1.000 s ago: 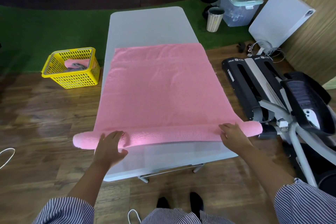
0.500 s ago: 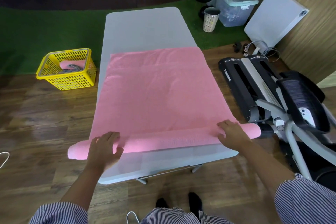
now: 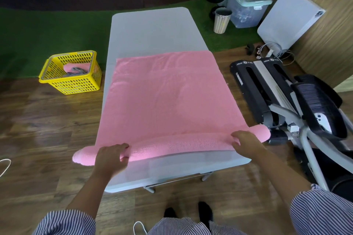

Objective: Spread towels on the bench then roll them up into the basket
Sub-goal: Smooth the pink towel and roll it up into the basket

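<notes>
Pink towel [image 3: 168, 99], half rolled on the bench [image 3: 152, 28], both hands' fingers [image 3: 122, 147] grasping it.

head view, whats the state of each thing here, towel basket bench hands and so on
pink terry towel: spread flat on the bench, near edge rolled into a tube
grey padded bench: far half bare
yellow plastic basket: on the floor, holds rolled towels
left hand: fingers curled over the roll
right hand: fingers curled over the roll
clear lidded storage box: lid closed, items on top

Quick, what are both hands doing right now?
Left hand: curled round the pink towel roll, gripping it.
Right hand: fingers curled over the roll too.
</notes>
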